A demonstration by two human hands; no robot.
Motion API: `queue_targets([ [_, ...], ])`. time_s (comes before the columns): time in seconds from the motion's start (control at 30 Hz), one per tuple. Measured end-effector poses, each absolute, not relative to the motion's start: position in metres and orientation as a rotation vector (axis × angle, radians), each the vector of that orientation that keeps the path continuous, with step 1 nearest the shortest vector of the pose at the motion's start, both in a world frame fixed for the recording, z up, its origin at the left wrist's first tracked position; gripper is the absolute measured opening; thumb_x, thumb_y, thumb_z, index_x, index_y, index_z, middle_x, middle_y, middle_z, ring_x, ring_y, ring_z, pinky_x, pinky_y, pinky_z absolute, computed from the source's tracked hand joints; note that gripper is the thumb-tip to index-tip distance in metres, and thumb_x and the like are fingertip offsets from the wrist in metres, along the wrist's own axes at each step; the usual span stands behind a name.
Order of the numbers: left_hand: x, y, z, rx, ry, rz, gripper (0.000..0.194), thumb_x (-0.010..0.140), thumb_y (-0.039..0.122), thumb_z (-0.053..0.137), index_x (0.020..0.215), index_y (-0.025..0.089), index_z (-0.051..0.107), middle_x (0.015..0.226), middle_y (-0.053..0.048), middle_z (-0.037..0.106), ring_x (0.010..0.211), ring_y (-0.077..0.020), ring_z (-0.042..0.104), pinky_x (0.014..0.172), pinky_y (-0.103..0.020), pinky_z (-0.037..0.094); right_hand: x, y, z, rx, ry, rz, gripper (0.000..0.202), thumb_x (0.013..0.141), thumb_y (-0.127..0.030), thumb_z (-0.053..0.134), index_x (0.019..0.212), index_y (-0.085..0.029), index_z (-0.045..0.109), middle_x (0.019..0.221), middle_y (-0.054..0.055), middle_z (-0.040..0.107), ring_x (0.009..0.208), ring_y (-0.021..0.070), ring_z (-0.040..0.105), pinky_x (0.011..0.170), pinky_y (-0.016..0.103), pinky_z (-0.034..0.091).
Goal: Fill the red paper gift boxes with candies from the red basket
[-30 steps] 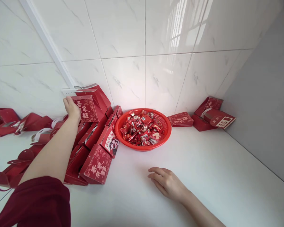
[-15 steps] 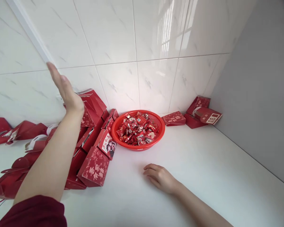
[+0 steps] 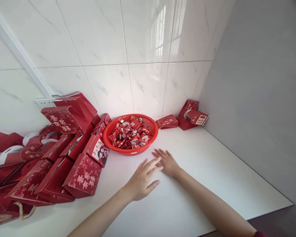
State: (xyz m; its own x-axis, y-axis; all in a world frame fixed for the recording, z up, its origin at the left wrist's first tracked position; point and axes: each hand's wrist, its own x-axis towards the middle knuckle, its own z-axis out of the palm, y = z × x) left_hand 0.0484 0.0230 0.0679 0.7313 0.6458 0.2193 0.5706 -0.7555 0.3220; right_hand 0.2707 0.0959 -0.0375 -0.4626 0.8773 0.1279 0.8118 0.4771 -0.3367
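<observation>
My left hand (image 3: 143,179) hovers over the white tabletop with its fingers spread and nothing in it. Its fingertips overlap the edge of my right hand (image 3: 168,163) in the picture; whether they touch I cannot tell. The right hand lies flat, palm down, fingers apart, and is also bare. Just beyond both hands stands a red plastic basket (image 3: 156,132) with perforated sides. Many red-wrapped candies (image 3: 133,131) fill it.
Rows of red gift boxes (image 3: 85,176) crowd the left side, some stacked against the tiled wall (image 3: 103,89). By the wall on the right lie a flat red box (image 3: 167,121) and a few more red boxes (image 3: 197,117). A grey panel (image 3: 249,98) bounds the right side.
My left hand has come down from above the boxes on the left to the middle of the table. My right hand has flattened and spread its fingers. The view has shifted rightward.
</observation>
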Motion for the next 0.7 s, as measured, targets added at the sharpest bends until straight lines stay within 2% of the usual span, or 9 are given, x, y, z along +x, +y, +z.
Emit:
queue_targets([
  [0.1,0.04,0.033,0.02,2.617,1.03,0.225,0.05,0.101,0.042,0.038,0.151,0.036,0.033,0.163,0.001,0.026,0.151,-0.0261,0.025,0.124,-0.059,0.019,0.3,0.123,-0.045,-1.721,-2.301,0.272,0.061,0.102,-0.059,0.031,0.156,-0.031,0.027,0.162,0.0,0.023,0.15,0.0216,0.018,0.122,0.049,0.012],
  [0.2,0.033,0.04,0.0,2.548,1.143,0.204,0.055,0.101,0.044,0.039,0.154,0.04,0.024,0.163,0.002,0.024,0.152,-0.0259,0.022,0.124,-0.06,0.017,0.323,0.153,-0.052,-1.905,-2.158,0.232,0.065,0.102,-0.058,0.029,0.157,-0.023,0.028,0.162,0.004,0.025,0.15,0.0227,0.02,0.122,0.048,0.012],
  [0.3,0.031,0.043,-0.004,2.524,1.165,0.239,0.058,0.1,0.044,0.04,0.154,0.043,0.02,0.164,0.003,0.022,0.152,-0.0264,0.02,0.124,-0.06,0.017,0.336,0.184,-0.055,-2.007,-2.049,0.196,0.065,0.103,-0.054,0.025,0.156,-0.017,0.03,0.161,0.006,0.025,0.149,0.0236,0.02,0.121,0.047,0.013],
  [0.47,0.031,0.043,-0.003,2.512,1.142,0.264,0.059,0.099,0.044,0.042,0.154,0.043,0.021,0.163,0.003,0.023,0.152,-0.0275,0.021,0.124,-0.061,0.018,0.333,0.233,-0.057,-2.088,-1.95,0.153,0.061,0.102,-0.053,0.025,0.153,-0.02,0.037,0.161,0.006,0.028,0.148,0.0276,0.023,0.119,0.049,0.016],
  [0.57,0.031,0.043,0.0,2.497,1.139,0.245,0.059,0.1,0.045,0.042,0.154,0.043,0.02,0.163,0.003,0.022,0.152,-0.0278,0.021,0.123,-0.062,0.017,0.324,0.253,-0.055,-2.11,-1.894,0.103,0.059,0.101,-0.049,0.028,0.15,-0.019,0.042,0.157,0.01,0.035,0.144,0.0307,0.028,0.116,0.052,0.019],
  [0.63,0.031,0.044,0.001,2.49,1.138,0.246,0.058,0.1,0.045,0.042,0.154,0.043,0.021,0.163,0.003,0.022,0.152,-0.0279,0.021,0.123,-0.062,0.018,0.318,0.262,-0.051,-2.115,-1.844,0.028,0.056,0.101,-0.042,0.028,0.146,-0.016,0.047,0.155,0.014,0.037,0.141,0.0331,0.032,0.114,0.055,0.02],
  [0.7,0.03,0.045,0.002,2.483,1.136,0.253,0.058,0.099,0.046,0.043,0.154,0.044,0.022,0.163,0.004,0.023,0.152,-0.0278,0.022,0.124,-0.061,0.019,0.313,0.267,-0.044,-2.096,-1.813,-0.076,0.051,0.1,-0.031,0.029,0.141,-0.013,0.053,0.155,0.018,0.034,0.141,0.0351,0.03,0.114,0.058,0.016],
])
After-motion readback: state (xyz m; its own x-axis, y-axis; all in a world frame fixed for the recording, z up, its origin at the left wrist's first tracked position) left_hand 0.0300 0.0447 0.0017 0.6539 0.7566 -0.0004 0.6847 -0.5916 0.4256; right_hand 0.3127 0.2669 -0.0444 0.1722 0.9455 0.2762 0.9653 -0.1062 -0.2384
